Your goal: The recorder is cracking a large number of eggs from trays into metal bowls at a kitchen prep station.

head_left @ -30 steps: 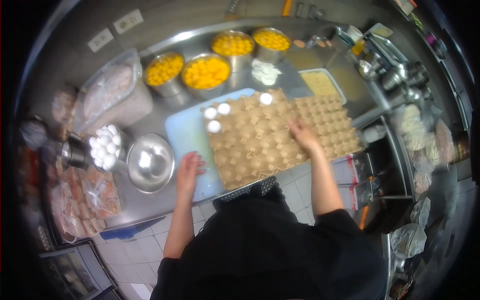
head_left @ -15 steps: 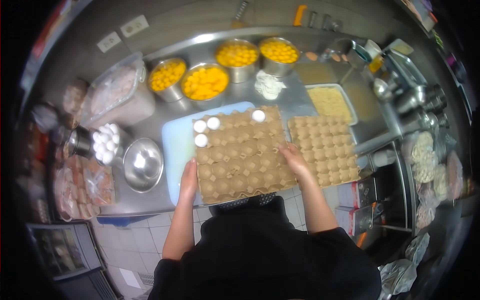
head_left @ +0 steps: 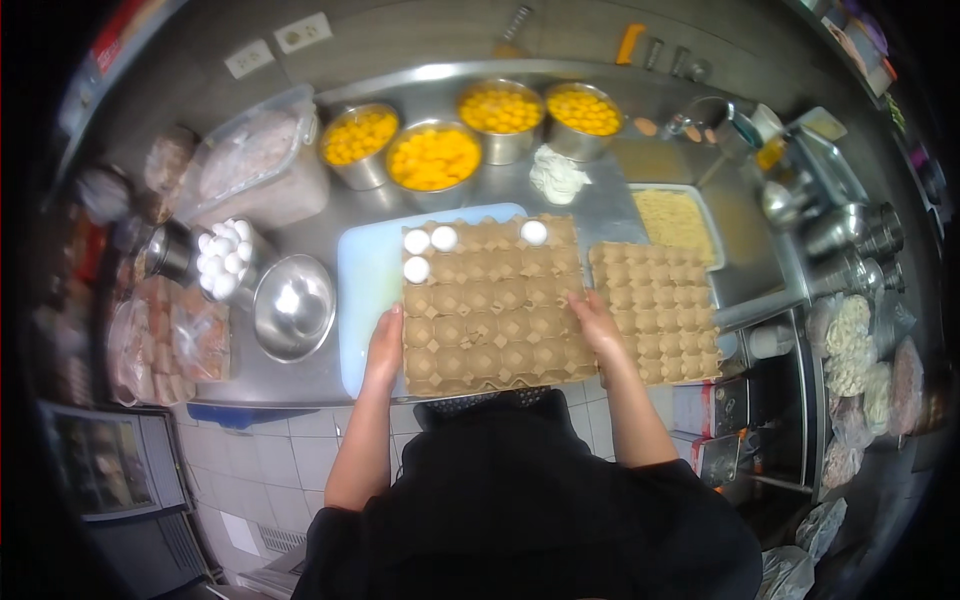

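Observation:
A brown cardboard egg tray (head_left: 490, 325) is between my two hands, over a light blue cutting board (head_left: 362, 275). Several white eggs (head_left: 444, 238) sit in its far rows, three grouped at the far left corner; the other cups hold none. My left hand (head_left: 386, 348) grips the tray's left edge, while my right hand (head_left: 598, 328) has hold of the right edge. A second egg tray (head_left: 655, 300), without eggs, lies just right of the first and close to my right hand.
Steel pots of egg yolks (head_left: 434, 160) line the back, beside a crumpled white cloth (head_left: 558, 175). To the left are a steel bowl (head_left: 294, 308), a container of white eggs (head_left: 224, 260) and a plastic tub (head_left: 250, 160). A shallow tray of yellow food (head_left: 677, 222) stands right.
The held tray has straightened a little, its near edge now more level. My view has shifted slightly, so the whole counter appears further right. Both hands keep their grip.

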A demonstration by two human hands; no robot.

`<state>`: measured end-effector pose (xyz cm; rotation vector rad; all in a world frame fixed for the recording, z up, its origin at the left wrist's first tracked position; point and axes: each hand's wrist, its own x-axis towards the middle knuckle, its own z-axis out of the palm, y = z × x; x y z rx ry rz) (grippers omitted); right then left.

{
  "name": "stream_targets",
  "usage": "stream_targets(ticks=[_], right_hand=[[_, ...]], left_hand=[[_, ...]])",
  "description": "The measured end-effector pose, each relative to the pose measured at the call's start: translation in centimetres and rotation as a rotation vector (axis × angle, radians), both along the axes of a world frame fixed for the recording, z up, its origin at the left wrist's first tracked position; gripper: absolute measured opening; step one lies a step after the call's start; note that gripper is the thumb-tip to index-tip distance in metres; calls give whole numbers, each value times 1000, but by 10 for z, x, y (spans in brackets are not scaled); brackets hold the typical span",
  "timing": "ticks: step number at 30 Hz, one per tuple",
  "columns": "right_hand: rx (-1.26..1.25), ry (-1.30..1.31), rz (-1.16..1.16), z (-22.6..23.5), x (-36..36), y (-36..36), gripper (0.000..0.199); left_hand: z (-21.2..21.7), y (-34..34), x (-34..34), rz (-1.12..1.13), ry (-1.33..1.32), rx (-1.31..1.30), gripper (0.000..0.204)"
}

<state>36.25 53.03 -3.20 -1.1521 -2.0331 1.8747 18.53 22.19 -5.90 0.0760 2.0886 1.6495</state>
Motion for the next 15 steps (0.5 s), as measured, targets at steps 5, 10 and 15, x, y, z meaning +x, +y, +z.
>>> stream_targets(ticks=[5,10,15], right_hand=[[685,49,7,-8,-18,18,62],[916,298,227,51,-85,29,47],[1150,-33,662,60,-121,25,50]], left_hand=[[21,14,-22,73,404,-167,49],[55,46,-45,71,619,-218,44],[42,20,-36,115,702,-240,37]])
